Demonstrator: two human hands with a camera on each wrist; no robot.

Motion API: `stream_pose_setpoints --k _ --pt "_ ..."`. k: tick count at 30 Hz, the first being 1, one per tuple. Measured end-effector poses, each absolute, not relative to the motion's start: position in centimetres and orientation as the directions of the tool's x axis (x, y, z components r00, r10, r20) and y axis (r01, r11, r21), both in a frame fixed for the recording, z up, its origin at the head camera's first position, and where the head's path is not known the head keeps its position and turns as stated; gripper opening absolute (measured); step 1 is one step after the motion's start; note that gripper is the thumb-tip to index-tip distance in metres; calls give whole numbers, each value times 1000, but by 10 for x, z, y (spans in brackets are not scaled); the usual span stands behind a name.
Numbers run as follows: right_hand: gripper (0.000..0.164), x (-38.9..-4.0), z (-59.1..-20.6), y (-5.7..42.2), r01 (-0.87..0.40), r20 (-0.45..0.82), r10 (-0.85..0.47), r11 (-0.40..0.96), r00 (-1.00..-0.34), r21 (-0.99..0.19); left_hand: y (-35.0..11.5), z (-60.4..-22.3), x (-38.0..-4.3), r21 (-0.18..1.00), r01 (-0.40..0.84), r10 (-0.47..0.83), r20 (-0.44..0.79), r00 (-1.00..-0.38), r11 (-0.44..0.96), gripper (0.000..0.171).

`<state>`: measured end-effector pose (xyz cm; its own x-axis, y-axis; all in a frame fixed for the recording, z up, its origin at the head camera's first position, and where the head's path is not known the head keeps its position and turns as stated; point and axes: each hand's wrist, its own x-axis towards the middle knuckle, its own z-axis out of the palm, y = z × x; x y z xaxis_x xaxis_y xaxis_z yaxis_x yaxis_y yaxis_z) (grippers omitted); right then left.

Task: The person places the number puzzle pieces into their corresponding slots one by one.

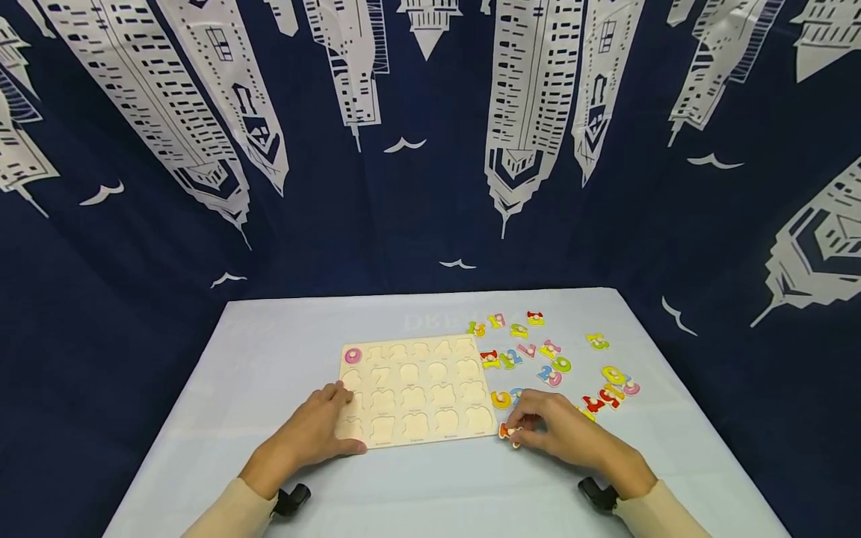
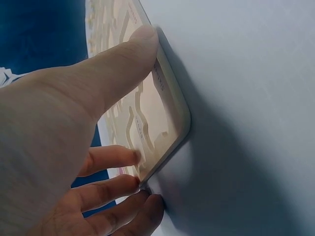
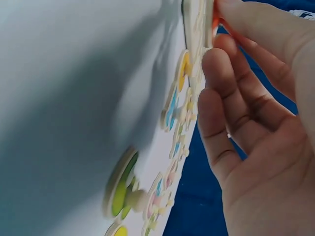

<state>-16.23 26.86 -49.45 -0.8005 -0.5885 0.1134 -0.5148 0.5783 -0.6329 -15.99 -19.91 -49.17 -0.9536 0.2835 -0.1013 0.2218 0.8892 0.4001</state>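
Free white tabletop (image 1: 444, 497) stretches at near centre and far left; the left hand (image 1: 315, 424) blocks the board's (image 1: 427, 379) near-left corner, the right hand (image 1: 561, 432) its near-right, knobbed pieces (image 1: 561, 365) the right side

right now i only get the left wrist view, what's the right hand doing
Observer: In the head view, the right hand pinches an orange-red piece by the near right corner of the board.
Operator: ok and do the loose pieces have anything to grab
Observer: At least one does: in the right wrist view, a pale knob stands on a green piece lying on the table.
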Motion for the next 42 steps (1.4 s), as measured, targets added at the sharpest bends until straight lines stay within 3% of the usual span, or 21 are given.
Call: stream_pose_setpoints --k 10,15,25,42 --pt "26 -187 -487 237 -617 350 -529 498 -773 -609 -202 -488 -164 382 236 290 -89 -953 893 102" --pt "21 -197 -484 218 -614 380 -495 503 -782 -609 -204 -489 -163 384 230 285 -94 -954 894 101" --pt "19 -223 -483 180 -674 477 -481 451 -736 -585 -205 -489 -162 388 235 293 -96 -951 891 102" --pt "11 -282 -482 103 -611 351 -519 503 -779 -611 -203 -490 -165 396 236 304 -116 -946 887 102"
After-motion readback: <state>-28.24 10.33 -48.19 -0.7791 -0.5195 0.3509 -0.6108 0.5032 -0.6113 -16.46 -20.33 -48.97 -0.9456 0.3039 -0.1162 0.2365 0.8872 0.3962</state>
